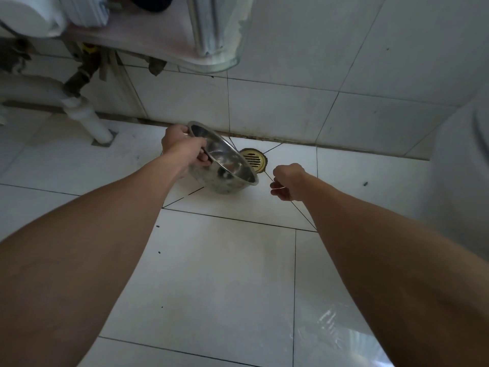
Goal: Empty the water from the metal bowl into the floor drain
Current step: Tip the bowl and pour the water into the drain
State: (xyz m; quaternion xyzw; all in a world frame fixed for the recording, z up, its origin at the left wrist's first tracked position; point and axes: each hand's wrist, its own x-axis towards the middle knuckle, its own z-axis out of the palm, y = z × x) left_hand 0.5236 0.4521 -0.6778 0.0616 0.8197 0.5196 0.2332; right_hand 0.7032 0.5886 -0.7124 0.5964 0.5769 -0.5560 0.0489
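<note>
A person's left hand [182,147] clasps the rim of a round, shiny metal bowl [225,165], tipping its mouth toward the brass-coloured slotted floor drain [253,159] just beside it at two o'clock, apparently so any water runs straight onto the grate. The right hand [287,182], loosely curled and holding nothing, hangs near the drain at four o'clock, clear of the pour, above the white tiled floor [225,274].
</note>
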